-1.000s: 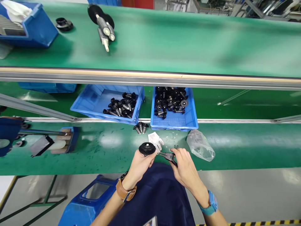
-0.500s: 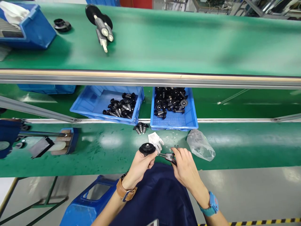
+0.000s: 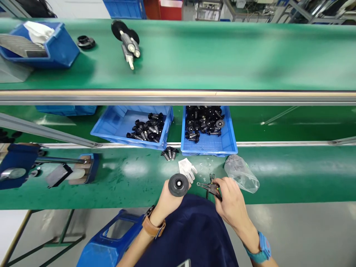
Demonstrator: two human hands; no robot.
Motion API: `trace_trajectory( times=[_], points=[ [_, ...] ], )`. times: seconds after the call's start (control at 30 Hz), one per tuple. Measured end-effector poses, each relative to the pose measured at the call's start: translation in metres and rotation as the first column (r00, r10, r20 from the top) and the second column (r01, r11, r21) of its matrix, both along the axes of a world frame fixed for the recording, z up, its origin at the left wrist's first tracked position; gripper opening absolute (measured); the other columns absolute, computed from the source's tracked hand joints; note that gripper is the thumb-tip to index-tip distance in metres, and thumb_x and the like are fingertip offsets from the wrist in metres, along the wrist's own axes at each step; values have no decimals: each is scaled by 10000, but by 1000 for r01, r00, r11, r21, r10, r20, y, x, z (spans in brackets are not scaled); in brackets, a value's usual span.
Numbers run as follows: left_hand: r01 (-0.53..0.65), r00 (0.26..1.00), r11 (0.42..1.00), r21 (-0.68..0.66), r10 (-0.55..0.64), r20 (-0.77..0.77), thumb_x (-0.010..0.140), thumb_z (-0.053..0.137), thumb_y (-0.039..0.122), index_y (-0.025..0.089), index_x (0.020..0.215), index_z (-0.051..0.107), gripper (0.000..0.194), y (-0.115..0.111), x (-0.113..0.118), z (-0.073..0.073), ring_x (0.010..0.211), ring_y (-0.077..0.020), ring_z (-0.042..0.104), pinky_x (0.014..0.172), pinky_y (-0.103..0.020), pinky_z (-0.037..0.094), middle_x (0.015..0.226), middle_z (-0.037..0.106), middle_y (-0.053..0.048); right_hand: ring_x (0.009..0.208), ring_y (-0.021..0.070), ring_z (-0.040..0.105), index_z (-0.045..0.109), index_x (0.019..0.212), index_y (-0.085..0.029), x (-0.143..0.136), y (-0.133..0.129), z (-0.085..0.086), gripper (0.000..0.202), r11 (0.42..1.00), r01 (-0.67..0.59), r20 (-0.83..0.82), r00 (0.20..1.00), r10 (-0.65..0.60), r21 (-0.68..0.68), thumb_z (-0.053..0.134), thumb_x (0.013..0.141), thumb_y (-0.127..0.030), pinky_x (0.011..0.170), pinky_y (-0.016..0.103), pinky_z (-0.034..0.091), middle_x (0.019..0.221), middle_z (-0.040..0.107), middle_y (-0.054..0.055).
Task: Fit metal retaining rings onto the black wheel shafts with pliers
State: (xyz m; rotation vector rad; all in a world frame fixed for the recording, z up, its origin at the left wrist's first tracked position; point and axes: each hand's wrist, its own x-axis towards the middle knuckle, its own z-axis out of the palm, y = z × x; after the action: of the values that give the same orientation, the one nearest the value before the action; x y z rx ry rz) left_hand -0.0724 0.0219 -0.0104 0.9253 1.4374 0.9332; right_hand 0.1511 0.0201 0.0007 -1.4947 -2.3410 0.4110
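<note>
My left hand (image 3: pixel 168 198) is closed around a black part with a round disc top (image 3: pixel 178 185), the disc facing up. In my right hand (image 3: pixel 231 202) are black-handled pliers (image 3: pixel 211 188), their tips pointing left with a small ring at the end. A gap separates the plier tips from the disc. Beyond my hands, a white glove (image 3: pixel 187 168) lies on the green bench, with several tiny rings beside it. Another dark tool (image 3: pixel 211 177) lies behind the pliers, partly hidden. To the right is a clear plastic bag (image 3: pixel 241 173).
Two blue bins, left (image 3: pixel 111 122) and right (image 3: pixel 210 149), hold black parts; a few more parts (image 3: pixel 170 152) lie before them. A metal-rodded fixture (image 3: pixel 91 168) stands at the left. An upper green shelf (image 3: pixel 222 55) spans the back. A blue stool (image 3: pixel 102 246) is below.
The plier tips have moved right, away from the left hand, and now show a small ring. The disc has tipped to face the camera. The whole view has shifted slightly.
</note>
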Motion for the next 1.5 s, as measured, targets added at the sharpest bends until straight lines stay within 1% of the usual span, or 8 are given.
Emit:
trace_trajectory(
  times=[0.1,0.27,0.4,0.5,0.7,1.0,1.13,1.5],
  points=[
    [38,998,997,66,-35,-46,694,752,223,165,790,735,113,-4,-3,-7,806,-239,706,813,-327,550,829,770,-85,832,242,467,520,1106,-166,-5,-1,15,246,1000,-13,-10,1000,13,-13,478,874,-97,705,366,371,929,524,73],
    [144,987,977,155,-131,-90,713,676,133,175,839,703,135,-6,-6,-9,820,-234,696,829,-330,536,866,754,-82,783,231,453,543,1050,-174,-17,-1,30,171,998,-64,53,997,65,-21,478,898,-128,682,363,349,889,530,69],
    [213,977,964,157,-205,-65,781,679,175,183,878,614,117,-2,-6,-4,799,-184,637,786,-282,508,869,678,-39,798,234,471,551,1049,-173,-17,3,31,172,997,-78,36,996,78,-17,478,899,-131,684,362,352,897,539,70],
    [192,981,977,87,-188,-49,839,699,279,180,951,574,195,0,-5,-6,815,-168,607,787,-268,495,900,649,-29,813,238,480,546,1058,-169,-14,7,29,189,998,-54,36,998,55,-32,497,881,-126,695,363,362,907,534,67],
    [213,974,976,34,-215,74,870,695,372,149,1043,685,283,-1,-7,-12,986,-233,646,915,-312,497,1045,729,-92,821,238,490,544,1054,-185,-10,6,26,206,995,-18,54,998,24,-97,524,856,-134,712,363,369,918,540,62],
    [300,953,904,305,-268,-141,939,519,219,180,1216,676,321,-11,-10,-9,1153,-263,646,1063,-397,477,1219,714,-130,768,228,451,567,996,-172,-17,-2,40,133,999,-40,116,992,40,-4,462,923,-134,676,366,321,848,522,57],
    [315,947,884,345,-266,-183,940,498,186,186,1227,675,337,-13,-10,-11,1171,-257,644,1109,-417,449,1229,712,-125,754,228,438,582,971,-169,-19,-4,44,154,999,-24,148,989,17,46,445,922,-120,663,370,303,821,510,57],
    [349,932,866,358,-284,-224,949,463,136,199,1235,669,358,-12,-13,-6,1096,-241,647,1010,-376,503,1217,697,-120,719,224,402,582,910,-187,-20,-6,51,164,997,-19,214,977,1,81,439,900,-107,659,365,275,778,483,56]
  ],
)
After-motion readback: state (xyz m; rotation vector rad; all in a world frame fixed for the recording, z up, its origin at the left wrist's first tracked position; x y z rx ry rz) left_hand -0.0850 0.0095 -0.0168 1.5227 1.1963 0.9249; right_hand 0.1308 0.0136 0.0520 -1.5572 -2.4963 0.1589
